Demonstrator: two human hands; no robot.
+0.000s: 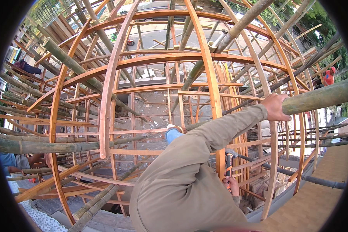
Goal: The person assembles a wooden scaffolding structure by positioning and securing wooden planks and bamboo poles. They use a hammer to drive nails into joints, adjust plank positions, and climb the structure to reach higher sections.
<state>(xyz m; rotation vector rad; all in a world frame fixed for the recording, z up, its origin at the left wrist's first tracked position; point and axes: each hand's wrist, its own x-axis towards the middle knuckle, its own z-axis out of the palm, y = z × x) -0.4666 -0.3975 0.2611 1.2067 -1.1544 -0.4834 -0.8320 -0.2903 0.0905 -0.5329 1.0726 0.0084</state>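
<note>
My left arm, in a brown sleeve, stretches across to the right. My left hand (275,107) is closed on the near end of a thick green bamboo pole (321,97), beside a curved wooden rib (270,154). Lower down, my right hand (232,185) grips the orange and black handle of a hammer (229,164), its head pointing up. The hammer is next to an upright wooden rib (219,156). Part of my right forearm is hidden behind my body. One blue trouser leg and a shoe (175,128) show below, among the timbers.
A lattice of curved wooden ribs (116,92) and bamboo poles (62,58) surrounds me. Brown panelling (309,189) lies at lower right. Rubble-strewn ground (152,110) shows far below. Other people are at left (17,160), upper left (27,68) and far right (329,76).
</note>
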